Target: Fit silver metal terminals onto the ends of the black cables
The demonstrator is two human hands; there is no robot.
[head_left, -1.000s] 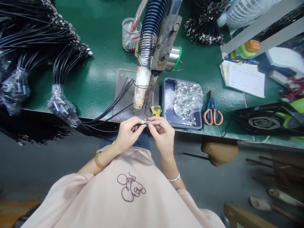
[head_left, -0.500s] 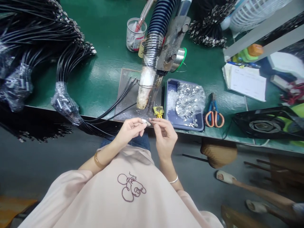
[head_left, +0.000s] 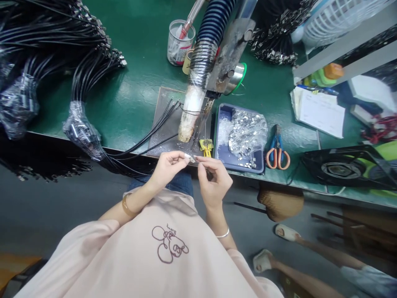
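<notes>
Left hand (head_left: pixel 169 167) is pinching a small metal clip (head_left: pixel 192 157) at its fingertips, right at the bench edge. Right hand (head_left: pixel 214 182) is pinching closed just beside it, fingertips nearly touching the clip; can't tell what it's gripping. Yellow fixture (head_left: pixel 206 145) is sitting just beyond both hands, under the wrapped nozzle (head_left: pixel 190 116). Blue tray (head_left: pixel 226 154) of loose clips is lying beyond the right hand, scissors (head_left: pixel 277 149) further right. Black cables (head_left: pixel 149 136) are trailing off past the left hand.

Both forearms reach forward from the body, wrists bent inward. The left hand (head_left: pixel 167 167) and right hand (head_left: pixel 214 182) meet fingertip to fingertip, fingers curled and pinched closed.
</notes>
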